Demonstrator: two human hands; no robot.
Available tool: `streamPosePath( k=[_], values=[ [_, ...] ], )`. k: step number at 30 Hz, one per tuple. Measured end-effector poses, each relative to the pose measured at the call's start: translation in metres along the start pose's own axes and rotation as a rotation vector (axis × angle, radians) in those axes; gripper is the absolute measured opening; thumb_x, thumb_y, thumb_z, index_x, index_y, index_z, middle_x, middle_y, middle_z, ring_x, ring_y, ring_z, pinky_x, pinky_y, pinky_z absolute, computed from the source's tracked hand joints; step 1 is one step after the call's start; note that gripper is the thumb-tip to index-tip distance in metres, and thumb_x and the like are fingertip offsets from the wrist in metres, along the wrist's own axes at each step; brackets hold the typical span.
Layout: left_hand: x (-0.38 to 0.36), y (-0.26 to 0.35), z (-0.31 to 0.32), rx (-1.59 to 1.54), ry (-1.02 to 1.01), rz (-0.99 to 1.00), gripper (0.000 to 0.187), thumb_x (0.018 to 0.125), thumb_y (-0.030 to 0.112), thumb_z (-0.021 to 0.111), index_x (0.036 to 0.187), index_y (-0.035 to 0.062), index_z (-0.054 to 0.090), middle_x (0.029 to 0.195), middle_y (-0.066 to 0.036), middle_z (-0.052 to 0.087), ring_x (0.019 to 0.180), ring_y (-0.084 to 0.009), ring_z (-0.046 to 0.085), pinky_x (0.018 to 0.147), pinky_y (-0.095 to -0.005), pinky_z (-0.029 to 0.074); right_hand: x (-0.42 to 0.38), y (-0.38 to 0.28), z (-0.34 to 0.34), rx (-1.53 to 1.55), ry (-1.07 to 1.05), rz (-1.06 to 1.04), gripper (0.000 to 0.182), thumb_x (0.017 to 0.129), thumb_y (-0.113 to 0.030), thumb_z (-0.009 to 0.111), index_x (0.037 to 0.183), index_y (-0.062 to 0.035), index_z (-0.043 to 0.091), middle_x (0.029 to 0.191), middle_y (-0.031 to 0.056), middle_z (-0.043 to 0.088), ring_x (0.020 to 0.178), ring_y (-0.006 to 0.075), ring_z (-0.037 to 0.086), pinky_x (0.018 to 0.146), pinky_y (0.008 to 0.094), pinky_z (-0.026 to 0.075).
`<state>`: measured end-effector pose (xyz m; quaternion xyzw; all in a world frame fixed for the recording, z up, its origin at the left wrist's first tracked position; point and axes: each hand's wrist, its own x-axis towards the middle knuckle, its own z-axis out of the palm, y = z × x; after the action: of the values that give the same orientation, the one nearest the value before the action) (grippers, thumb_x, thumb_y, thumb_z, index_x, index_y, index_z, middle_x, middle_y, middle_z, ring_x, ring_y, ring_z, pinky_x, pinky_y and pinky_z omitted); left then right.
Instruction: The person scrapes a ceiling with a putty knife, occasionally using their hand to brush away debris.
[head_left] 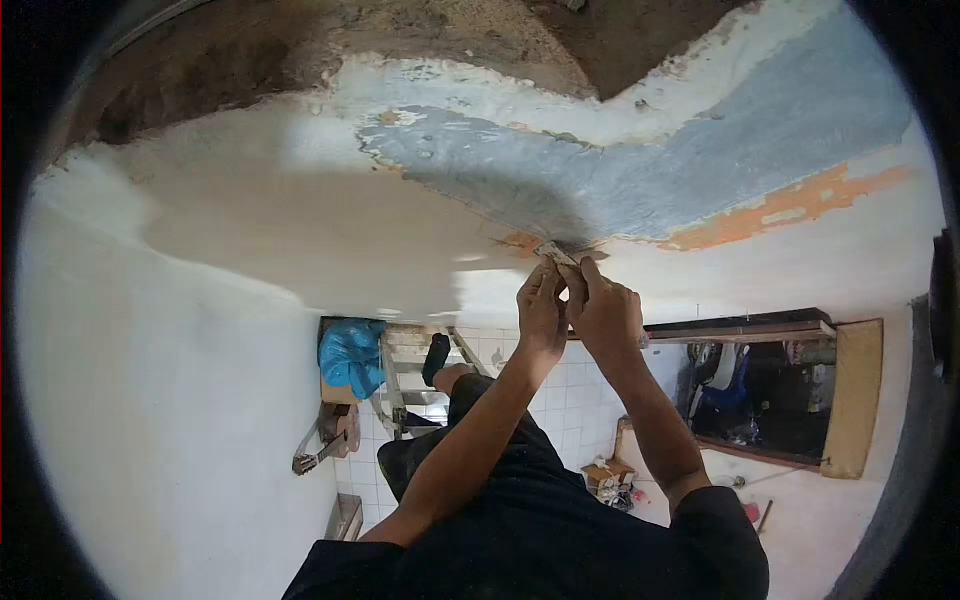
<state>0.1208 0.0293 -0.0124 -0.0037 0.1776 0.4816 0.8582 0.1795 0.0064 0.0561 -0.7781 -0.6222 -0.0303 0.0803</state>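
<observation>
A small, pale, stained scraper [556, 253] is pressed against the wall where a grey-blue patch [640, 180] meets the cream paint. My right hand [606, 302] is closed around it, and the handle is mostly hidden by the fingers. Beside it, my left hand [541, 312] pinches the scraper close to its blade. Bits of bare orange surface [522, 242] show at the blade's left, and a longer orange strip [780, 210] runs off to the right.
Rough brown, broken wall [420, 35] lies beyond the patch. Below me stands a ladder [392, 385], with a foot in a dark sock [436, 355] on it. A blue plastic bag [352, 355], a guitar [335, 430], a cardboard box [608, 478] and a dark opening with a wooden frame [852, 400] surround it.
</observation>
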Motion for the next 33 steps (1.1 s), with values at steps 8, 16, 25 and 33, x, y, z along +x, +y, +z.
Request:
streamPosePath(
  k=[8, 16, 25, 33],
  values=[
    [0.0, 0.006, -0.004, 0.022, 0.003, 0.051, 0.024, 0.097, 0.023, 0.043, 0.093, 0.0032, 0.055, 0.087, -0.008, 0.062, 0.065, -0.0104, 0.06, 0.047, -0.0206, 0.05, 0.004, -0.01, -0.002, -0.014, -0.038, 0.007, 0.016, 0.088, -0.023, 0.049, 0.093, -0.0085, 0.051, 0.065, 0.0134, 0.063, 0.057, 0.0322, 0.062, 0.051, 0.0445, 0.049],
    [0.001, 0.008, -0.014, 0.134, -0.066, 0.077, 0.025, 0.098, 0.021, 0.035, 0.104, 0.0026, 0.051, 0.093, -0.004, 0.054, 0.079, -0.0124, 0.054, 0.068, -0.0244, 0.047, 0.002, -0.012, 0.01, 0.009, -0.007, 0.019, 0.021, 0.089, -0.027, 0.047, 0.098, -0.0086, 0.053, 0.066, 0.0134, 0.064, 0.057, 0.0306, 0.063, 0.051, 0.0422, 0.049],
    [-0.005, 0.007, -0.006, 1.251, -0.017, 0.573, 0.025, 0.097, 0.024, 0.042, 0.105, 0.0027, 0.053, 0.094, -0.007, 0.058, 0.081, -0.0133, 0.058, 0.068, -0.0248, 0.048, 0.0, -0.01, 0.008, 0.14, 0.011, 0.045, 0.019, 0.087, -0.025, 0.051, 0.093, -0.0084, 0.058, 0.06, 0.0137, 0.062, 0.055, 0.0302, 0.063, 0.051, 0.041, 0.049],
    [-0.007, 0.004, -0.002, 0.103, 0.006, 0.114, 0.024, 0.096, 0.024, 0.043, 0.108, 0.0056, 0.052, 0.093, -0.002, 0.057, 0.087, -0.0116, 0.056, 0.069, -0.0246, 0.05, 0.0, -0.007, -0.003, 0.073, 0.056, -0.051, 0.021, 0.088, -0.027, 0.05, 0.089, -0.0082, 0.059, 0.061, 0.0133, 0.062, 0.055, 0.0315, 0.062, 0.049, 0.0415, 0.048]
  ],
)
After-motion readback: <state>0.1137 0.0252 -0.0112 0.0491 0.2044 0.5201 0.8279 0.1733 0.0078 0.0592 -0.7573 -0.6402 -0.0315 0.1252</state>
